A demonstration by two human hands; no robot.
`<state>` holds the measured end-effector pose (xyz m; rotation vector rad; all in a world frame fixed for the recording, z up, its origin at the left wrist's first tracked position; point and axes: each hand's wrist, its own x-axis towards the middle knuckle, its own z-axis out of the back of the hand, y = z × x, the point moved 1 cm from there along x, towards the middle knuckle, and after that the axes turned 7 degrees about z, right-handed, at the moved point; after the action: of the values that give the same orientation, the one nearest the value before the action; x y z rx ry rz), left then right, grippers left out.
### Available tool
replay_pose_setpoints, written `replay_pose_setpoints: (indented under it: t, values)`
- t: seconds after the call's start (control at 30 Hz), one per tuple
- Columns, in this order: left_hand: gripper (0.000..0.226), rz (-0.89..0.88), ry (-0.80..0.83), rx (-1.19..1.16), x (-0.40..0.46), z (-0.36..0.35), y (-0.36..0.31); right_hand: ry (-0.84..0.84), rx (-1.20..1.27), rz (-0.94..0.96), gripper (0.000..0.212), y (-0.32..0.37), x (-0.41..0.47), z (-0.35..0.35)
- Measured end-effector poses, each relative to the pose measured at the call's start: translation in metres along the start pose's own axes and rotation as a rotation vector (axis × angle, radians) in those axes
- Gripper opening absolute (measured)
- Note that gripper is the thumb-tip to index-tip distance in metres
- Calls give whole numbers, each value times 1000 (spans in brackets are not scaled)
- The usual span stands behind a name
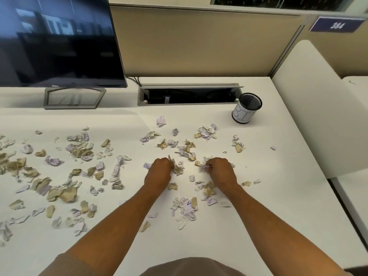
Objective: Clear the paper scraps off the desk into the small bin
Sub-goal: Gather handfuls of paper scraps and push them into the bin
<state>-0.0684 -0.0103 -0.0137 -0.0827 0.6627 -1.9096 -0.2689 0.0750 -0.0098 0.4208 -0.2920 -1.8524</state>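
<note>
A: What are the hands doing, seen from the head camera?

B: Both are curled down on the desk [278, 176] near the middle. The left hand [160, 172] grips a crumpled clump of scraps [177, 168]; the right hand [220, 170] pinches another clump [205, 163].

A: And the rest of the paper scraps [79, 148]?

B: Scattered widely, thickest to the left, with some near the forearms.

A: The bin [246, 108]?

B: Far right, upright, beside the cable slot [189, 94]. A monitor [57, 40] stands far left.
</note>
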Motion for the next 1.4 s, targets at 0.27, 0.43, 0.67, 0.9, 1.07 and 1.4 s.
replay_pose_setpoints:
  t: [0.27, 0.43, 0.67, 0.9, 1.07, 1.4]
  values:
    - [7, 43, -53, -290, 5, 17, -21, -199, 641, -236, 10, -12, -22, 29]
    - [13, 53, -53, -405, 22, 28, -59, -238, 907, -262, 13, -38, -15, 58]
    - [11, 34, -48, -594, 58, 37, -137, -348, 1178, -224, 12, -76, 9, 122]
    - [11, -56, -45, -601, 111, 48, -225, -384, 1188, -202, 10, -118, 55, 176]
    - [11, -76, -12, -499, 156, 48, -277, -296, 1144, -217, 7, -137, 99, 202]
    - [15, -36, 134, -137, 224, 22, -321, -235, 946, -295, 11, -173, 162, 213]
